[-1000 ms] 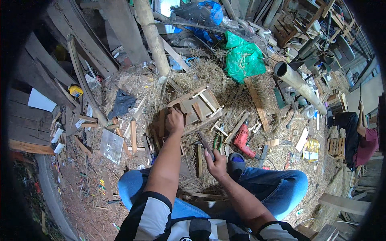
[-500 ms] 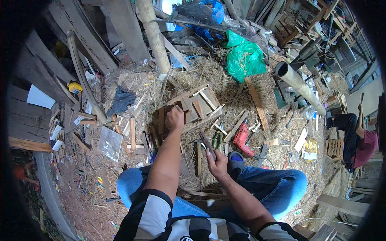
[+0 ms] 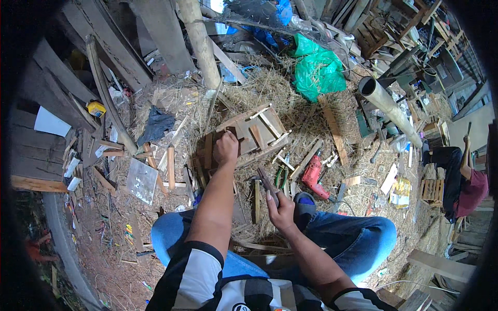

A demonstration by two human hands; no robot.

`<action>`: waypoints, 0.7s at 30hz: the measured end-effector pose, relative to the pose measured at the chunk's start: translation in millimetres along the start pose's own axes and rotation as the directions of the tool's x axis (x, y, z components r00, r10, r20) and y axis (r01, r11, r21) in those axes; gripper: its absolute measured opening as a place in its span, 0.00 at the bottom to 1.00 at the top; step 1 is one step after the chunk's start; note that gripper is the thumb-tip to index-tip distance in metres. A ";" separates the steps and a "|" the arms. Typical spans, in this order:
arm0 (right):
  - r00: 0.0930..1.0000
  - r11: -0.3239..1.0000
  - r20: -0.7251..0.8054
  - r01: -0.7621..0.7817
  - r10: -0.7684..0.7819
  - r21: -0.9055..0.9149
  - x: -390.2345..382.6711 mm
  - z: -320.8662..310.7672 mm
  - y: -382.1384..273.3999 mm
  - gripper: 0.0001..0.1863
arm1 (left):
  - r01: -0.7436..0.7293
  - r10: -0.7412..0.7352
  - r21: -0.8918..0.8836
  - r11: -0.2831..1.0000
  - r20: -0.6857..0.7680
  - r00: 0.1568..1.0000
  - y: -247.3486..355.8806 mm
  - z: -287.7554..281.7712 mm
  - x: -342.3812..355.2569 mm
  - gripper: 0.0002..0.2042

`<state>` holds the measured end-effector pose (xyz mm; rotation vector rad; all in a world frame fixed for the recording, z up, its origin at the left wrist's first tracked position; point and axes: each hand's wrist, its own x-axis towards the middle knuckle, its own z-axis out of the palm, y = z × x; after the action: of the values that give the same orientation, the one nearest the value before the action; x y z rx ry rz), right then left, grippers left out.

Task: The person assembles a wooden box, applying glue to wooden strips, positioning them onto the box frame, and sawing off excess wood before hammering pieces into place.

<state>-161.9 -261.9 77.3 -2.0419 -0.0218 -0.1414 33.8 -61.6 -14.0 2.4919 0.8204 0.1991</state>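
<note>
A low wooden box-like piece (image 3: 244, 136) with pale slats on top sits on the straw in front of me. My left hand (image 3: 226, 149) rests at its left part, fingers curled closed; whatever they pinch is too small to make out. My right hand (image 3: 281, 210) is wrapped round a dark, narrow bar-like tool (image 3: 267, 181), whose far end points toward the wooden piece without touching it. Just left of that hand, a hammer (image 3: 257, 202) with a wooden handle lies on the ground. Beyond the hand are green-handled pliers (image 3: 281, 176).
A red power drill (image 3: 313, 177) lies to the right, near my sandalled foot (image 3: 304, 207). Wood offcuts (image 3: 171, 168) and a square grey plate (image 3: 141, 180) are scattered left. Farther off are a green plastic bag (image 3: 317, 70), a bamboo pole (image 3: 389, 111) and another person (image 3: 469, 189) at right.
Both hands keep nearly the same places and grips. The view has shifted very slightly; nothing has been picked up or let go.
</note>
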 end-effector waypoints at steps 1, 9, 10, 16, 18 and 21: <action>0.998 0.999 0.037 -0.053 0.053 -0.010 5.1 -0.8 -7.8 0.16 | 0.011 -0.011 0.035 0.999 0.014 1.000 3.2 -5.0 -3.4 0.22; 0.996 0.995 -0.010 -0.086 0.086 0.055 -10.1 8.6 -19.1 0.18 | -0.052 0.051 -0.017 0.998 -0.055 0.997 -29.2 23.6 14.4 0.21; 0.996 0.996 0.007 -0.092 0.092 0.023 -8.2 9.8 -20.2 0.17 | -0.076 0.075 -0.024 0.997 -0.055 0.996 -29.3 22.5 11.9 0.21; 0.989 0.991 0.085 -0.113 0.118 -0.065 -0.3 8.8 -22.4 0.15 | -0.039 0.037 -0.043 0.998 -0.036 0.999 -33.4 18.2 19.1 0.21; 0.991 0.993 0.080 -0.105 0.109 -0.049 -12.5 4.3 -10.1 0.15 | -0.042 0.042 -0.031 0.999 -0.019 0.999 -27.3 17.0 17.1 0.21; 0.994 0.995 0.054 -0.093 0.094 -0.032 2.7 12.2 -16.4 0.15 | -0.022 0.022 -0.013 1.000 0.003 1.000 -25.0 16.7 9.3 0.22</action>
<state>-159.4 -243.7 86.6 -2.0716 0.0418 -0.0268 33.2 -45.8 -41.3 2.4893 0.7880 0.2070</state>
